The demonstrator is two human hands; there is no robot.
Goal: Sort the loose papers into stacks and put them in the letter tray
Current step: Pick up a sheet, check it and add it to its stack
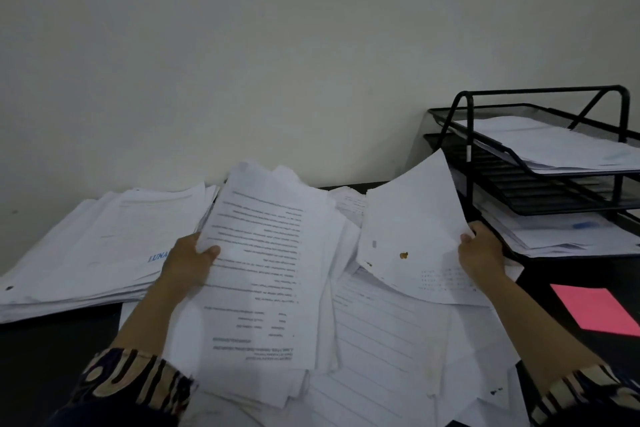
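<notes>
Left hand grips the left edge of a printed sheaf, thumb pressed on top and fingers tucked under, the pages lifted and tilted above the loose papers that cover the middle of the dark desk. The print on the top page reads upside down from here. Right hand pinches the right edge of a single sheet, which curls upward, its top corner rising in front of the letter tray. That sheet carries a small brown spot and faint rows of dots near its lower edge.

The tray is black wire mesh with stacked tiers, standing at the right against the pale wall. Its top tier holds a thin stack of white pages, the middle tier shows bare mesh, and the bottom tier holds more pages. The raised sheet's right edge sits just beside the tray's front upright post.

Over on the left, a squared-off stack lies flat, its near edge overhanging dark desk, with blue lettering partly hidden behind the left hand. A pink sheet lies alone on the desk at the right, below the tray and well apart from the white pile. Open desk shows at the near left corner and around the pink sheet; the centre is fully papered. Patterned sleeves frame the bottom corners.
</notes>
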